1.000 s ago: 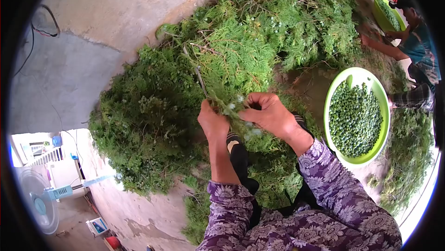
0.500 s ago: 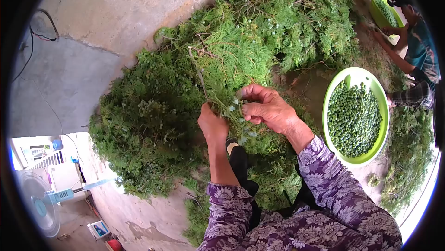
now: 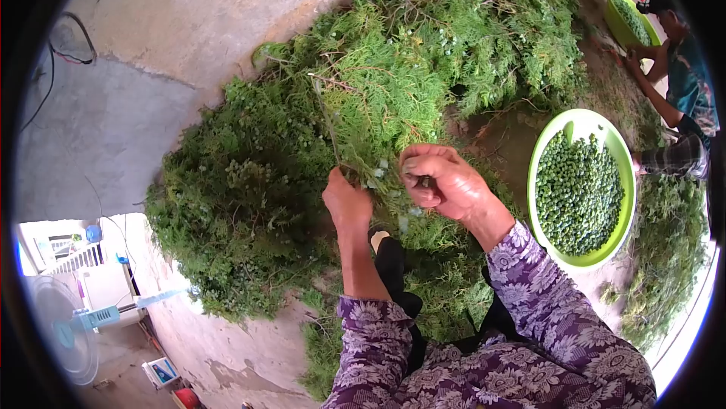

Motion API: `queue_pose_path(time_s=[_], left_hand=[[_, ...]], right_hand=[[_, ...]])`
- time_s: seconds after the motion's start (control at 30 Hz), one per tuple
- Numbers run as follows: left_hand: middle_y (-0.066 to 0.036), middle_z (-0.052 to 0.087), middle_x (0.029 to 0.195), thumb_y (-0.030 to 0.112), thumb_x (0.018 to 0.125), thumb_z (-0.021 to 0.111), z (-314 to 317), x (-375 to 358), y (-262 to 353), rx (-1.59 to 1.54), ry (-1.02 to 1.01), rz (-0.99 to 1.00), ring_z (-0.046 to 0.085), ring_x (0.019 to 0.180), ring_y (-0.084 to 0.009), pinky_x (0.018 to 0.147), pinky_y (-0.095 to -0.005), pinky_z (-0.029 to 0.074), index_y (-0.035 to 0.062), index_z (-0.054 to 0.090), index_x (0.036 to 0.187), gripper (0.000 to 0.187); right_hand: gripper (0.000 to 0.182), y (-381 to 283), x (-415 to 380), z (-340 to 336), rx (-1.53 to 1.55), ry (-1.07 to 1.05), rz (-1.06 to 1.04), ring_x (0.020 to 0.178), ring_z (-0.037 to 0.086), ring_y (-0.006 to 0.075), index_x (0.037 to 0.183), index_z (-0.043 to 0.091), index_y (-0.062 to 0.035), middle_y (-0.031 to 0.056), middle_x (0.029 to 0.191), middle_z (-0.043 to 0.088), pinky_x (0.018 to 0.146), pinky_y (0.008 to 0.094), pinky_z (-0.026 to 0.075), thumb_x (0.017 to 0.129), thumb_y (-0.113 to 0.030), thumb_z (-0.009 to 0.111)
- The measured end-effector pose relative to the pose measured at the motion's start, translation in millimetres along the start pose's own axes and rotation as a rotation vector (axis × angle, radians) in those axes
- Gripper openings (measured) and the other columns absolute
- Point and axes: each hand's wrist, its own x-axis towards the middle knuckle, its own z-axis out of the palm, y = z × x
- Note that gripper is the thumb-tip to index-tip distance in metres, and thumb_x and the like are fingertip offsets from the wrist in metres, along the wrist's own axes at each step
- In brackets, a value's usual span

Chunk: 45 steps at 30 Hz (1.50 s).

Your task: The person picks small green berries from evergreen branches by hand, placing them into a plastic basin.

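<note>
My left hand grips the stem of a green conifer branch that carries small pale green cones. My right hand is curled closed just to the right of it, fingers pinched on the cones at the branch's lower twigs. Both hands are over a big heap of cut conifer branches on the concrete floor. A lime green bowl filled with picked green cones sits to the right of my right hand. Purple flowered sleeves cover both my forearms.
Another person sits at the far right beside a second green bowl of cones. More cuttings lie to the right of the bowl. A standing fan is at the lower left, a cable on the concrete at upper left.
My right hand has closed from spread fingers into a pinch on the twigs and pulled slightly down. The left hand kept its grip on the stem. The other person's arm shifted.
</note>
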Motion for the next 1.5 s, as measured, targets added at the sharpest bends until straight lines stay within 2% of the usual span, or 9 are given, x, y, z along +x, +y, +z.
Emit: queue_pose_path(time_s=[0.27,0.4,0.47,0.6,0.63,1.03,1.17,1.33,1.5], left_hand=[[-0.024,0.059,0.085,-0.001,0.070,0.057,-3.3,1.3,-2.1,0.065,-0.042,-0.089,0.057,0.083,-0.0392,0.072,-0.0428,0.043,-0.0053,0.050,0.094,0.025],[-0.024,0.059,0.086,0.002,0.072,0.058,-1.2,1.5,-4.4,0.128,-0.030,-0.080,0.057,0.084,-0.0393,0.072,-0.0431,0.043,-0.0053,0.049,0.095,0.026],[-0.024,0.059,0.086,0.004,0.073,0.058,-0.5,2.4,-4.5,0.140,-0.030,-0.088,0.057,0.085,-0.0392,0.072,-0.0432,0.044,-0.0054,0.049,0.095,0.026],[-0.025,0.059,0.086,0.006,0.073,0.058,1.2,2.5,-4.9,0.178,-0.070,-0.078,0.056,0.085,-0.0399,0.072,-0.0437,0.044,-0.0057,0.048,0.096,0.027],[-0.025,0.058,0.086,0.006,0.073,0.058,2.1,2.3,-4.3,0.174,-0.070,-0.075,0.056,0.085,-0.0402,0.073,-0.0438,0.043,-0.0058,0.048,0.096,0.028],[-0.020,0.061,0.081,0.001,0.072,0.056,1.6,-0.9,2.0,0.194,-0.020,-0.047,0.058,0.080,-0.0360,0.070,-0.0398,0.044,-0.0032,0.052,0.091,0.020],[-0.020,0.061,0.080,0.001,0.072,0.056,2.0,0.1,-1.7,0.171,-0.015,-0.042,0.058,0.080,-0.0363,0.070,-0.0394,0.044,-0.0036,0.052,0.091,0.020],[-0.020,0.060,0.080,0.001,0.071,0.054,0.7,-2.0,1.4,0.082,-0.054,-0.032,0.058,0.079,-0.0362,0.070,-0.0392,0.044,-0.0041,0.052,0.090,0.019],[-0.022,0.060,0.082,0.004,0.072,0.056,1.3,-0.6,-4.0,0.179,-0.076,-0.060,0.057,0.082,-0.0383,0.070,-0.0421,0.044,-0.0044,0.050,0.094,0.024]], right_hand=[[0.009,-14.6,-3.3,-0.9,0.182,0.029,-0.189,0.052,0.043,0.0077,0.086,0.052,-0.0042,0.0040,0.070,0.051,0.042,0.0190,0.031,0.078,-0.001,0.053],[0.010,-10.8,-1.1,-10.0,-0.065,-0.012,-0.392,0.057,0.047,0.0061,0.086,0.054,-0.0053,-0.0020,0.069,0.050,0.048,0.0192,0.039,0.078,-0.005,0.060],[0.009,-3.0,0.4,-3.1,-0.695,0.145,-0.662,0.056,0.045,0.0045,0.087,0.057,-0.0057,-0.0049,0.069,0.049,0.050,0.0185,0.040,0.078,-0.006,0.060],[0.022,2.8,-0.8,2.9,-1.218,0.253,-0.753,0.060,0.057,0.0165,0.091,0.058,-0.0021,0.0077,0.073,0.058,0.056,0.0267,0.047,0.070,-0.005,0.063],[0.026,1.7,-1.7,4.0,-1.216,0.268,-0.715,0.064,0.059,0.0240,0.091,0.057,-0.0007,0.0144,0.077,0.058,0.059,0.0314,0.048,0.067,-0.005,0.064],[0.022,3.6,4.1,-6.6,-1.425,0.354,-0.761,0.065,0.057,0.0322,0.086,0.056,-0.0010,0.0155,0.073,0.055,0.058,0.0380,0.046,0.067,-0.008,0.065],[0.021,3.9,4.8,-7.8,-1.390,0.349,-0.754,0.062,0.057,0.0257,0.085,0.056,-0.0011,0.0119,0.068,0.055,0.056,0.0350,0.045,0.068,-0.009,0.066],[0.013,-4.0,-0.7,1.7,-0.695,0.214,-0.322,0.052,0.045,0.0065,0.079,0.056,-0.0032,-0.0014,0.057,0.049,0.045,0.0231,0.037,0.078,-0.014,0.063],[0.013,-16.3,-4.2,-16.0,-0.087,0.050,-0.294,0.048,0.040,0.0050,0.075,0.054,-0.0072,-0.0024,0.059,0.047,0.039,0.0194,0.028,0.082,-0.017,0.060]])
